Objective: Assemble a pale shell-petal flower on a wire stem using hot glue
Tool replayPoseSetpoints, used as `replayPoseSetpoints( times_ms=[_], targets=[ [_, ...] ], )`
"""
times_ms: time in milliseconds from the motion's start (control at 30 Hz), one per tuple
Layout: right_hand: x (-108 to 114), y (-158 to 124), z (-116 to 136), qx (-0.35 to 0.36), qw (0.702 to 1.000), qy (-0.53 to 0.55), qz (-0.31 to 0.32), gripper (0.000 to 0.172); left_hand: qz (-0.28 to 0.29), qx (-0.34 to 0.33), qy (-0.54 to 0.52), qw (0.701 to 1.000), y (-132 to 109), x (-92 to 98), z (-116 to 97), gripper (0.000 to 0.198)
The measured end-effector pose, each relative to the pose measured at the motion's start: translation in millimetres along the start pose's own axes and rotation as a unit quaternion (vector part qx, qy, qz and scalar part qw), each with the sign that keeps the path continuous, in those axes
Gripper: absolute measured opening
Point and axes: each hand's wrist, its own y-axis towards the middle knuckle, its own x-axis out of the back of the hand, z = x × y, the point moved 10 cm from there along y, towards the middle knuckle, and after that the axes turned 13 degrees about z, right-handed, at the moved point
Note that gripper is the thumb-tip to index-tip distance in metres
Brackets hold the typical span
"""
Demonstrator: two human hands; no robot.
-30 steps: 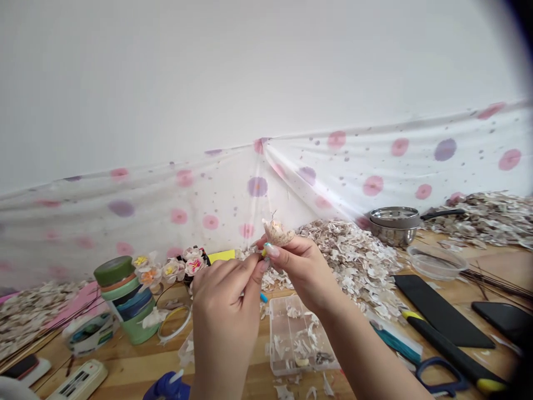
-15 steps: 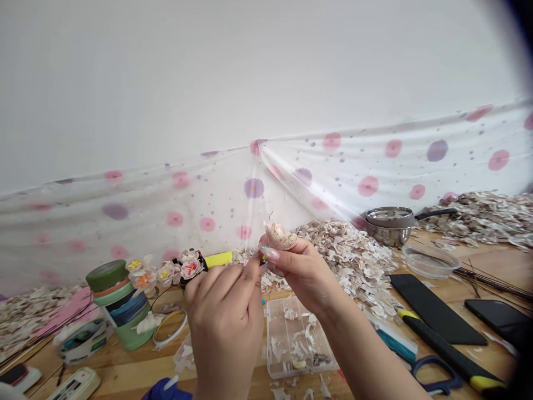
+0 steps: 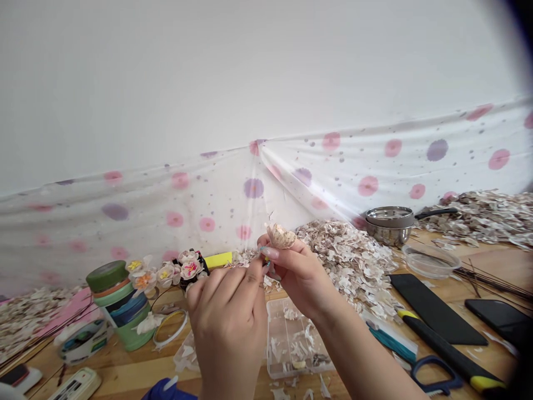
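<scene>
My right hand [image 3: 303,272] pinches a cream, petalled flower [image 3: 282,237] between thumb and fingers, its ragged petal tips pointing up and left. Close below it, my left hand [image 3: 231,311] is closed with its back to me. Its fingertips meet the right hand's fingers under the flower. A small dark bit with some yellow shows between the two hands; what the left fingers hold is mostly hidden. Beneath the hands lies a clear compartment box [image 3: 287,339] with pale petal scraps in it.
Behind is a large heap of dry pale petals [image 3: 350,261]. Finished flowers [image 3: 166,272] and a green-lidded jar [image 3: 120,305] stand left. Rightward are metal bowls [image 3: 389,225], a clear dish [image 3: 431,261], a black slab [image 3: 437,308], a phone [image 3: 497,319] and scissors [image 3: 437,375].
Both hands have shifted very slightly to the right. The flower has turned a little in the right fingers, showing more of its speckled underside. Everything on the table stays put.
</scene>
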Motion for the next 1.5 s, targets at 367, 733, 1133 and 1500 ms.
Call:
replayPoseSetpoints(
  times_ms=[367,733,1133,1500],
  targets=[
    [-4.3,2.7,-7.7,-0.003,0.998,0.026,0.052,0.016,-0.028,0.042,-0.031,0.998,0.8,1.6,12.0,0.012],
    [4.4,2.6,-4.8,0.024,0.999,0.016,0.016,0.013,-0.024,-0.002,-0.018,1.000,-0.9,1.6,8.5,0.018],
    [-3.7,2.7,2.7,0.006,0.993,-0.109,0.046,0.025,-0.007,0.202,-0.326,0.923,-13.9,-35.9,65.1,0.014],
    [-23.3,-12.7,43.4,0.138,0.918,-0.349,0.130,0.013,-0.056,0.335,-0.730,0.593,-22.0,-101.6,73.0,0.033]
  ],
)
